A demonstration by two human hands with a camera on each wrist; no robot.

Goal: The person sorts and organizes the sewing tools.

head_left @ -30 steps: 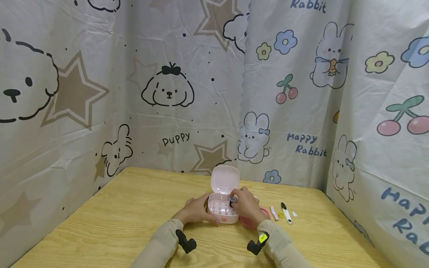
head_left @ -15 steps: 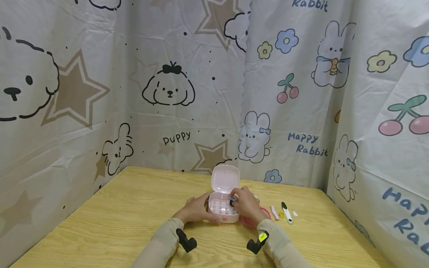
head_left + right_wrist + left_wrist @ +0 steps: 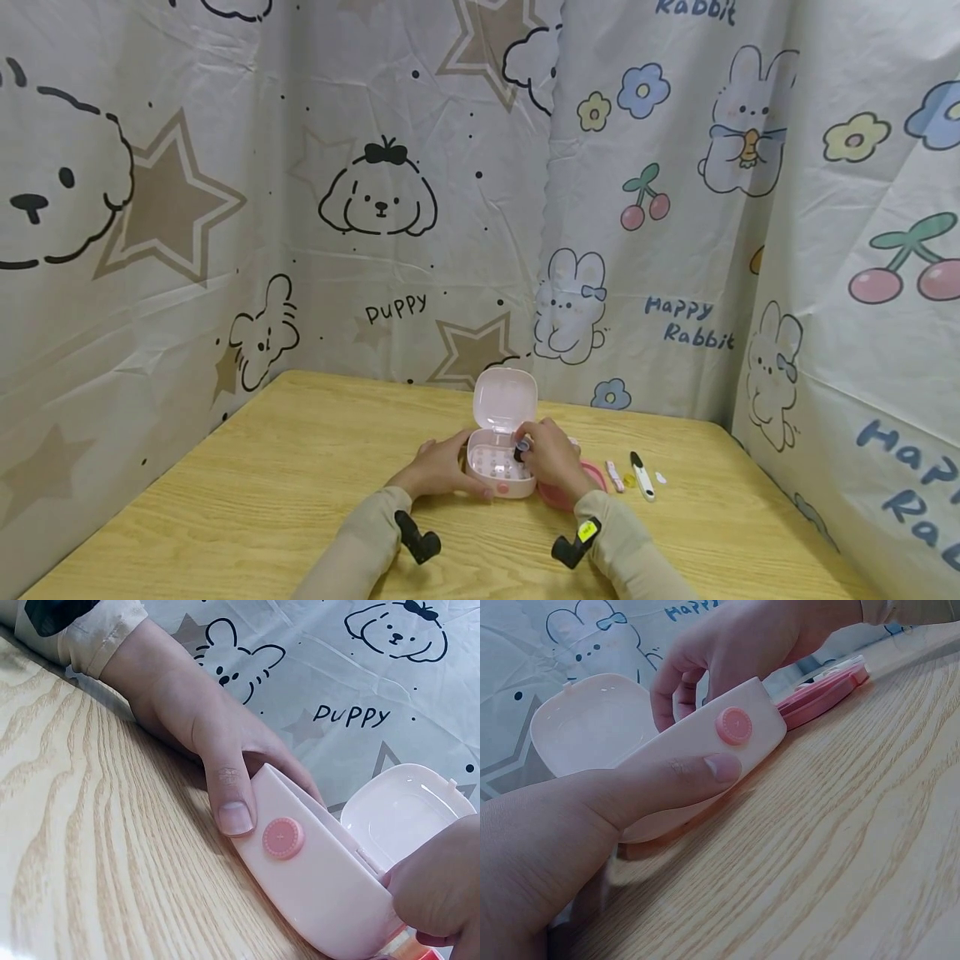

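A small pale pink box (image 3: pixel 483 482) stands on the wooden table, its lid (image 3: pixel 506 398) raised at the back. My left hand (image 3: pixel 435 471) grips the box's left side; in the left wrist view the thumb lies across the front wall, beside a round pink button (image 3: pixel 734 725). My right hand (image 3: pixel 555 457) reaches into the box at its right end, fingers bent downward. Between those fingers shows a small dark item with a pale top (image 3: pixel 521 451), mostly covered by the hand. Light spots pattern the floor inside the box.
Partly under my right wrist lies a flat pink item with a rounded rim (image 3: pixel 597 473). To its right are a small pink-and-white strip (image 3: pixel 614 477), a little yellow piece (image 3: pixel 629 481), a white stick with a black end (image 3: pixel 642 479) and a white scrap (image 3: pixel 660 477). Printed curtains (image 3: pixel 420 267) hang behind.
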